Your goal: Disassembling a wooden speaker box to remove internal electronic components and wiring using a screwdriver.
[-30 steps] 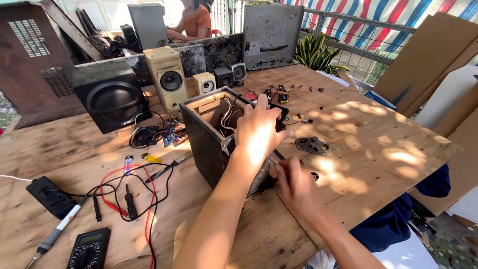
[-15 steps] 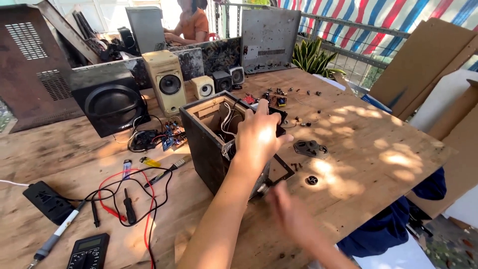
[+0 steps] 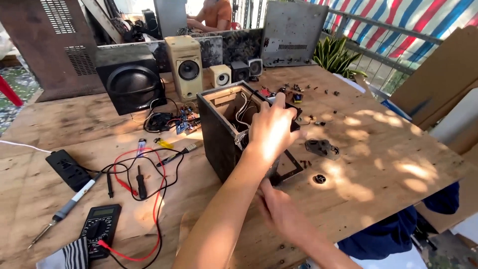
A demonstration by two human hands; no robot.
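Note:
A dark open-topped speaker box (image 3: 219, 134) with loose wires inside stands in the middle of the wooden table (image 3: 378, 149). My left hand (image 3: 271, 132) reaches across it and grips its right wall near the top. My right hand (image 3: 281, 211) is low at the box's near corner, beside a black frame panel (image 3: 291, 167) lying against the base. Its fingertips are hidden behind my left forearm. A small dark metal part (image 3: 322, 148) and a round piece (image 3: 319, 178) lie just right of the box.
A multimeter (image 3: 99, 229) with red and black leads, a soldering iron (image 3: 69, 206) and a power strip (image 3: 67, 169) lie at the left. A black subwoofer (image 3: 130, 84), a beige speaker (image 3: 185, 67), small speakers (image 3: 220, 75) and a circuit board (image 3: 185, 122) stand behind. Another person (image 3: 214, 12) sits at the back.
My right hand has drawn back from the small parts at the right of the box towards me and down to the box's near corner. My left hand stays on the box.

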